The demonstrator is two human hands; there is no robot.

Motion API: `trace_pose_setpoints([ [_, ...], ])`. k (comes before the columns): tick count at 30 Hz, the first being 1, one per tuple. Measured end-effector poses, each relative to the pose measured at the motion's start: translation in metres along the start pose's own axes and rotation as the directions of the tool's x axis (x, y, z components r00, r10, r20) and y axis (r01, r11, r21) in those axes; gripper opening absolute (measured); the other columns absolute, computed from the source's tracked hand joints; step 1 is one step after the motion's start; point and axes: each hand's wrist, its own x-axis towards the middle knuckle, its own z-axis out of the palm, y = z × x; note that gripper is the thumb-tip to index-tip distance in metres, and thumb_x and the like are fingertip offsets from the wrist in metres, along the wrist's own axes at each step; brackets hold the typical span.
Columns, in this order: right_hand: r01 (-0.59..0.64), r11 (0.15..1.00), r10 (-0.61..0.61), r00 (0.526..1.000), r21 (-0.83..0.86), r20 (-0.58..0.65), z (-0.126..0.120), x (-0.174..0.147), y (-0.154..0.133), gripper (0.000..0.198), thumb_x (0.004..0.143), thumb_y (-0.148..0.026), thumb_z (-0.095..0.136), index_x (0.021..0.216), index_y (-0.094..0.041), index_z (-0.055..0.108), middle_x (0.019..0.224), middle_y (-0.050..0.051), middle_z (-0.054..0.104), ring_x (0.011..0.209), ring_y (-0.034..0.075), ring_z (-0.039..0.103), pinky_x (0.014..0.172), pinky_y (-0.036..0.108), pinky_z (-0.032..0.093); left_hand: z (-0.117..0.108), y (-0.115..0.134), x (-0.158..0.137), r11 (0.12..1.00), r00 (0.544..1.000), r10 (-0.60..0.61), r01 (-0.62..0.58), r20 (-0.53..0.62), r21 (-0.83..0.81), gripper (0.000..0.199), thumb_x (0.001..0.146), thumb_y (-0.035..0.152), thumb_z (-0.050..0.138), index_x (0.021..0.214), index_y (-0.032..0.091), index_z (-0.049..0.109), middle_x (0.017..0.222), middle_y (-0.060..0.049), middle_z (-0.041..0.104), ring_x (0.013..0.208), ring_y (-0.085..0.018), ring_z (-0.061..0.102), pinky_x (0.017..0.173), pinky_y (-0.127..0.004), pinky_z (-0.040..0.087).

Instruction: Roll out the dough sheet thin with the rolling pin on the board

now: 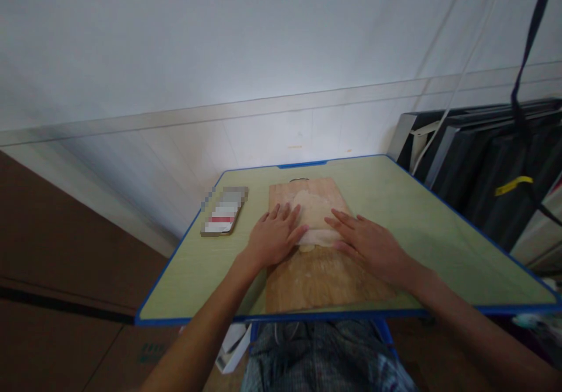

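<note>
A flat sheet of pale dough (pixel 309 206) lies on a wooden cutting board (pixel 316 284). Across its near part runs a whitish bar-shaped band (pixel 322 238); I cannot tell whether it is a rolling pin or a rolled fold of dough. A small tongue of dough shows on the near side of this band. My left hand (pixel 274 237) rests palm down at the band's left end, fingers stretched forward and apart. At the right end lies my right hand (pixel 366 243), also palm down with spread fingers. The palms hide both ends of the band.
The board lies on a pale green table (pixel 421 251) with a blue edge. To the left is a phone (pixel 225 210), partly pixelated. A white wall (pixel 272 134) stands behind. Dark panels (pixel 487 169) lean at the right, where a dark strap (pixel 520 99) hangs.
</note>
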Motion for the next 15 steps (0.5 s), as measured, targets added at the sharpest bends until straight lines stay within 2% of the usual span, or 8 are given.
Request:
trace_pose_setpoints([
  [3,0.029,0.999,-0.032,0.997,-0.043,-0.069,0.003,-0.013,-0.007,0.051,0.092,-0.048,0.036,0.131,-0.017,0.048,0.139,0.014,0.044,0.129,0.025,0.038,0.102,0.046,0.036,-0.002,0.007,-0.022,1.000,1.000,0.021,-0.021,-0.019,-0.001,0.062,0.093,0.054,0.013,0.143,0.020,0.024,0.149,-0.011,0.028,0.136,-0.027,0.025,0.107,-0.044,0.028],
  [6,0.042,0.998,-0.046,0.996,-0.054,-0.080,0.002,-0.016,-0.008,0.052,0.092,-0.047,0.037,0.132,-0.016,0.047,0.140,0.015,0.043,0.130,0.025,0.037,0.103,0.046,0.035,0.001,0.007,-0.025,0.999,0.998,0.042,-0.042,-0.044,0.014,0.061,0.093,0.054,0.014,0.142,0.020,0.027,0.148,-0.011,0.029,0.136,-0.027,0.025,0.107,-0.044,0.028],
  [11,0.007,1.000,-0.007,1.000,0.003,0.000,-0.003,0.007,0.004,0.051,0.095,-0.045,0.028,0.133,-0.016,0.045,0.138,0.014,0.046,0.125,0.023,0.044,0.100,0.042,0.039,0.008,-0.008,0.011,0.999,0.995,0.036,-0.033,-0.089,0.034,0.058,0.094,0.050,0.016,0.138,0.017,0.035,0.144,-0.013,0.037,0.133,-0.028,0.032,0.105,-0.042,0.032],
  [15,-0.007,1.000,0.006,0.998,0.023,0.056,-0.001,0.034,0.020,0.053,0.095,-0.044,0.025,0.133,-0.014,0.046,0.136,0.015,0.047,0.126,0.024,0.042,0.101,0.043,0.038,0.009,-0.022,0.049,0.997,0.993,0.081,-0.082,-0.085,-0.008,0.054,0.097,0.041,0.013,0.132,0.012,0.042,0.137,-0.014,0.046,0.131,-0.024,0.037,0.106,-0.039,0.030],
])
